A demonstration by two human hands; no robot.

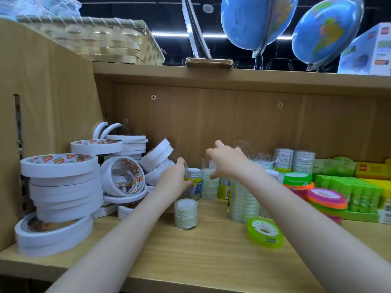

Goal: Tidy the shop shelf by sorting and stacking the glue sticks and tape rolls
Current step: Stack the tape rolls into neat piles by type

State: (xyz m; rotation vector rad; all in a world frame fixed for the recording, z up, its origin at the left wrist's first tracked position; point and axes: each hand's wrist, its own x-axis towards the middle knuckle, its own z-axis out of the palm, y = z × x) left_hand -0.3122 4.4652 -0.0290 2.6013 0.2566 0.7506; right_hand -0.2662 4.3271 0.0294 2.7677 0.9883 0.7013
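An upright clear tape stack (193, 180) at mid-shelf is gripped by the left hand (173, 178); a small clear roll (211, 166) is pinched just beside it by the right hand (227, 160) (nearer the neighbouring stack (210, 185)).

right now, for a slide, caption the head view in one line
Left hand gripping a clear tape stack, right hand on another, white tape rolls piled left.

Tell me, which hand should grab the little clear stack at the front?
Probably left. The left hand sits just behind the clear stack, nearly above it. The right hand is farther back, busy with a roll.
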